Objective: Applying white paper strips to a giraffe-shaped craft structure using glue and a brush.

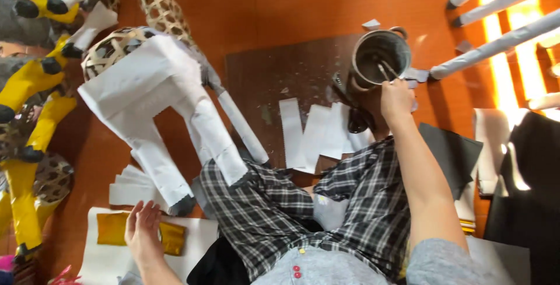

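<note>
Right hand: the right hand (pixel 396 99) is stretched to the far right, fingers closed around a thin stick-like tool (pixel 385 72) whose end dips into the metal pot (pixel 380 57).
Left hand: the left hand (pixel 143 228) is laid flat, fingers spread, on a yellow paper piece (pixel 170 237) lying on a white sheet (pixel 105 259) at the near left.
Pot: it is set on a dark board (pixel 280 86) on the orange floor (pixel 256 5), far of the checked trousers (pixel 303 203); its contents cannot be told.
Paper-covered figure: a basket-weave animal frame (pixel 157 86), partly wrapped in white paper, is leaned over the left knee, its legs pointing near.
Risk, pot: the pot could likely be tipped if the tool is levered against its rim, since it is reached at arm's length.
Risk, drips: whatever is lifted out could be dripped on the white strips (pixel 315 133) laid between pot and knees.
Risk, figure: the figure seems unsupported by either hand and might be slid off the knee.
Around: yellow painted figures (pixel 29 86) are stacked at the far left; more white strips (pixel 131 189) are piled near the left knee; white rolled tubes (pixel 496 46) are seen at the far right; dark sheets (pixel 449 151) lie to the right.
In the way: the strips and a dark tool (pixel 350 110) lie along the path between pot and figure.
</note>
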